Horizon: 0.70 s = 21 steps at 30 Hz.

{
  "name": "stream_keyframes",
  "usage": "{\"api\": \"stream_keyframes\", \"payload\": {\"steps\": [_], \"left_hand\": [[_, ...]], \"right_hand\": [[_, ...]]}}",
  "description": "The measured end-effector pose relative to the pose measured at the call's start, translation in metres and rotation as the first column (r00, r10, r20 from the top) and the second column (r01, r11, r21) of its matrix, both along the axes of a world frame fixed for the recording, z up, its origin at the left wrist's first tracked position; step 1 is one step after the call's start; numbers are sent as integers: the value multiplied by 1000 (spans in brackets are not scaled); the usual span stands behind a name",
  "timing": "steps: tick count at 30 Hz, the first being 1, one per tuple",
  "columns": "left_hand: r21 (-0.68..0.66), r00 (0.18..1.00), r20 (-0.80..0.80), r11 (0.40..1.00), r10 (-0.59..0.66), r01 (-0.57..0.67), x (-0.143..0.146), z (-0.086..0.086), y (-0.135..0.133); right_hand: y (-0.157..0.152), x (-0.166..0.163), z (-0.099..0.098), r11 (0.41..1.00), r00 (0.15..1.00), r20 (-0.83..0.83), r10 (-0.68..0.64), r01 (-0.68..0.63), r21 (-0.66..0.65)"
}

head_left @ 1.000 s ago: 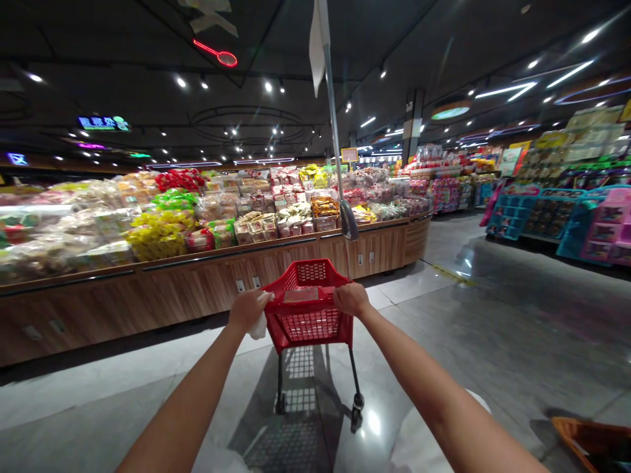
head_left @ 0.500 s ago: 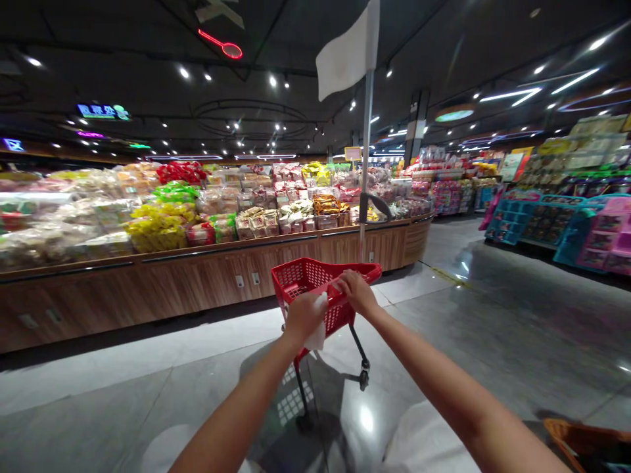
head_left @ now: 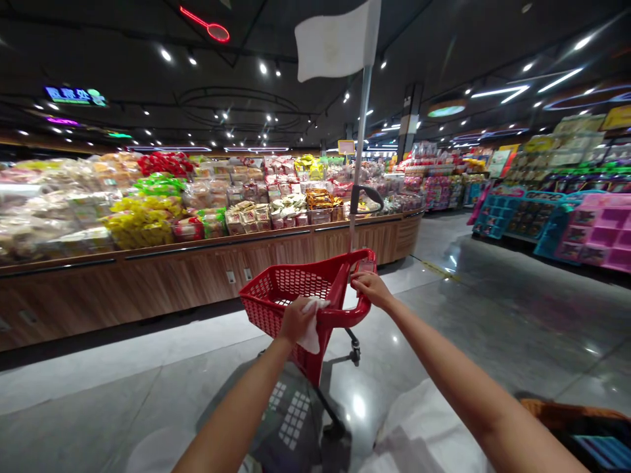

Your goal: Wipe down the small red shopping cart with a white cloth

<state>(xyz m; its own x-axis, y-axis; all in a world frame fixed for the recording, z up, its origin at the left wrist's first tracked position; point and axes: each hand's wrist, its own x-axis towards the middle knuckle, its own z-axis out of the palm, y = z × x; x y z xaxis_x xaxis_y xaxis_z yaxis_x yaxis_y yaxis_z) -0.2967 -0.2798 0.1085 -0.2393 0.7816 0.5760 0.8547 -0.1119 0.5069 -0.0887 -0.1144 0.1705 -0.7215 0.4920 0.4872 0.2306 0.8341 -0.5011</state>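
Observation:
A red plastic shopping cart [head_left: 261,312] stands turned in front of me, its perforated basket pointing left and its looped handle [head_left: 345,319] on the right. My left hand [head_left: 294,320] is closed on a crumpled white cloth or tissue [head_left: 310,334] against the basket's near rim. The fingertips there are partly hidden by the white material. My right hand [head_left: 373,289] has its fingers wrapped on the right part of the handle loop. Nothing shows inside the visible part of the basket.
Behind the cart runs a wooden display counter [head_left: 162,276] piled with bagged goods. A pole [head_left: 361,125] with a white flag [head_left: 335,46] rises beyond the handle. Pink and blue racks [head_left: 601,230] stand right. A dark bag-like item with an orange edge [head_left: 566,415] lies at lower right.
The cart has turned, its basket swinging left and toward me, so the handle loop now shows clearly. My right hand has shifted slightly right with the handle; both hands keep their hold.

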Motion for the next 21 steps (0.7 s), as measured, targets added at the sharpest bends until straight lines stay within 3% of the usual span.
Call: {"api": "stream_keyframes", "payload": {"steps": [3, 6, 11, 16, 21], "left_hand": [[-112, 992, -95, 989, 82, -92, -23, -12, 4], [-171, 963, -231, 969, 137, -178, -36, -21, 7], [-152, 933, -304, 957, 191, -246, -31, -30, 11], [-89, 938, -213, 950, 275, -299, -19, -35, 12], [13, 928, -244, 957, 283, -288, 0, -40, 9]], "right_hand": [[-18, -1, 14, 988, 974, 190, -126, 105, 115], [-56, -11, 21, 961, 924, 319, -211, 137, 239], [-100, -31, 3, 912, 801, 469, -371, 219, 347], [-92, -31, -17, 832, 822, 366, -435, 211, 514], [-78, -21, -21, 788, 835, 307, -456, 219, 575]]}}
